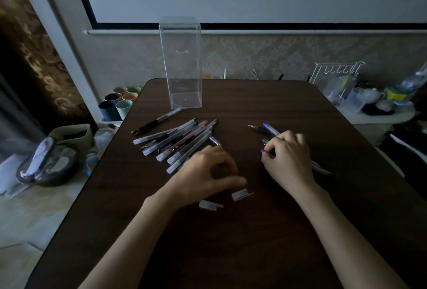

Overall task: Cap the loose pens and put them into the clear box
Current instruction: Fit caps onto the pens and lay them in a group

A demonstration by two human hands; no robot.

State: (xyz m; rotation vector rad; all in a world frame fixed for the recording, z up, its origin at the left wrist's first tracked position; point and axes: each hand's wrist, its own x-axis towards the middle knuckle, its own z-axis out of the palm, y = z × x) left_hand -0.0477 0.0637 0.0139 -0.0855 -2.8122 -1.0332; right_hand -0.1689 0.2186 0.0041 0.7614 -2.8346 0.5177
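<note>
- Two loose caps lie closest to the near edge of the tabletop, pale and short. They look feather-light and smooth, so a fingertip pinch across the sides should suit them; they would likely skid if pushed.
- The left hand hovers just above those caps, thumb stretched toward the nearer one and fingers curled loosely, pinching nothing that I can see; it is blurred.
- The right hand rests further toward the right edge, fingers closed around a blue-tipped pen. More pens run under the palm, though I cannot tell how many.
- The pile of pens lies mid-table, left of centre, mostly capped, fanned and overlapping. They are stiff, slim and light, likely to roll, best taken mid-barrel.
- One dark pen lies apart, near the box.
- The clear box stands upright near the far edge, tall, narrow and empty. It looks light and probably easy to tip, so pens should go in gently.
</note>
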